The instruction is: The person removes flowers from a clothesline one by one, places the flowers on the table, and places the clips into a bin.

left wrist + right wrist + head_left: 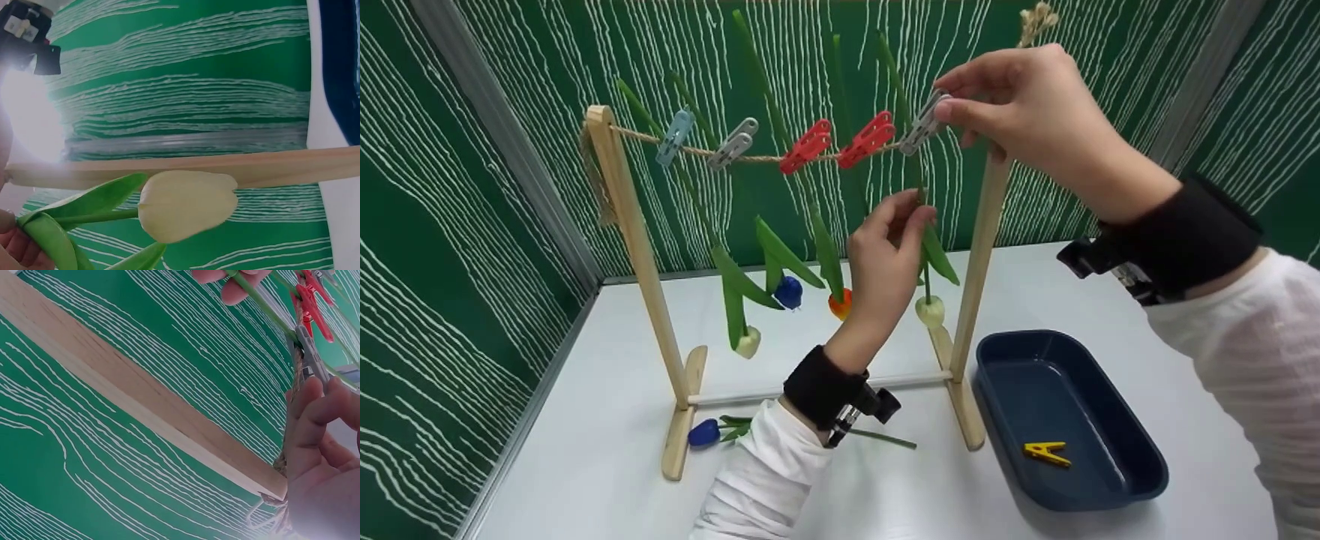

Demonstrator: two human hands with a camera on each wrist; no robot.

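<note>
My right hand (1027, 105) pinches the ends of a grey clothespin (921, 129) at the right part of a rope (765, 158). Below it, my left hand (885, 247) holds the green stem of a white tulip (930, 311), whose bloom hangs downward. In the left wrist view the white bloom (188, 205) and its leaves show beside the fingers. The right wrist view has the grey clothespin (310, 353) at the rope, with the stem running to its tip. Two red clothespins (867, 139), another grey clothespin (733, 144) and a blue clothespin (675, 137) sit along the rope.
The rope spans a wooden stand (641, 255). Another white tulip (748, 342), a blue tulip (788, 292) and an orange tulip (840, 304) hang upside down. A second blue tulip (705, 433) lies on the table. The navy tray (1035, 397) at right holds a yellow clothespin (1046, 453).
</note>
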